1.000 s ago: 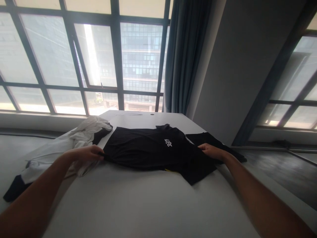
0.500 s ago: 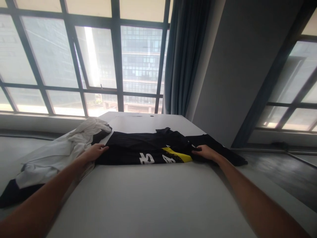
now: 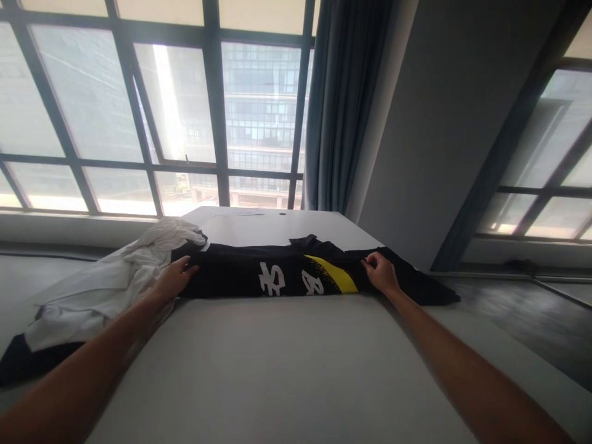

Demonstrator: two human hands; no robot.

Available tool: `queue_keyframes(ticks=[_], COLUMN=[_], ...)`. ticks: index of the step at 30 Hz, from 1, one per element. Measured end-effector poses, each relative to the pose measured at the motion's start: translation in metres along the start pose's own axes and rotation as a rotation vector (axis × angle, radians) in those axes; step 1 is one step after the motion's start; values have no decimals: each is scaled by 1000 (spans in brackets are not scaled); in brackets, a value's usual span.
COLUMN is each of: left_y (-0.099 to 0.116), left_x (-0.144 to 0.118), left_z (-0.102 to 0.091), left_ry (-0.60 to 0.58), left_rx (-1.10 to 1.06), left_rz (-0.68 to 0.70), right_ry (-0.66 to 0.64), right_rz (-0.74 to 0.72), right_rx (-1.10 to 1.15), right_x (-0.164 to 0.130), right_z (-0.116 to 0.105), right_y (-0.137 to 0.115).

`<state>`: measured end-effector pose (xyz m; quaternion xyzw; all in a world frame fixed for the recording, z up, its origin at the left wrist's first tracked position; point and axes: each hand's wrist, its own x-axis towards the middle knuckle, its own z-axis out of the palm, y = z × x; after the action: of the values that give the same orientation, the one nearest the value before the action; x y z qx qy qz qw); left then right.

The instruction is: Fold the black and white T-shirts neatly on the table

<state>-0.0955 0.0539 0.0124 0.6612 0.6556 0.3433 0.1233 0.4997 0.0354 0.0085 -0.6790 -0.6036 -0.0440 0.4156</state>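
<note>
The head view shows one black shirt (image 3: 277,274) folded into a long band across the far half of the white counter (image 3: 277,370). Its upper face shows two white characters and one yellow patch near the right end. One left hand (image 3: 174,277) lies at the band's left end, palm down, fingers (image 3: 189,269) stretched out and resting on the cloth rather than closed round it. One right hand (image 3: 382,272) sits at the right end, its fingers (image 3: 367,264) curled and pinching the shirt's edge, though the dark cloth makes the grip hard to read, so it may be only a press.

Around the shirt there are two more heaps of cloth. One white garment (image 3: 106,277) lies crumpled just beside the left hand, spilling over the counter's left edge, with a dark piece under it at the lower left. One further black garment (image 3: 425,285) lies flat beyond the right hand, touching the folded band and hanging past the counter's right corner. Both forearms reach in from the bottom corners and cover part of the counter's sides. Behind stand a wide grid window (image 3: 139,123), one blue curtain (image 3: 337,105) and a grey wall (image 3: 453,123).
</note>
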Motion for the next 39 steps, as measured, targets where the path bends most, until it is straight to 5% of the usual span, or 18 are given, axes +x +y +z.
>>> queue_keyframes(ticks=[10, 16, 22, 28, 31, 35, 39], left_y=[2, -11, -11, -2, 2, 5, 5], left_x=[1, 5, -2, 1, -1, -3, -1], left_z=[5, -11, -22, -6, -2, -16, -31], left_ry=[-93, -269, -410, -224, -180, -143, -80], left_rx=[135, -37, -12, 84, 84, -16, -163], left_rz=[18, -65, -189, -97, 5, 111, 141], right_ry=[-455, -163, -480, -443, -541, -641, -503], right_rz=[52, -112, -44, 145, 141, 84, -2], right_rx=[-10, 69, -123, -151, -93, 63, 342], right_x=[0, 4, 5, 28, 38, 48, 60], right_z=[10, -5, -1, 17, 25, 23, 16], right_y=[-5, -10, 2, -18, -29, -27, -11])
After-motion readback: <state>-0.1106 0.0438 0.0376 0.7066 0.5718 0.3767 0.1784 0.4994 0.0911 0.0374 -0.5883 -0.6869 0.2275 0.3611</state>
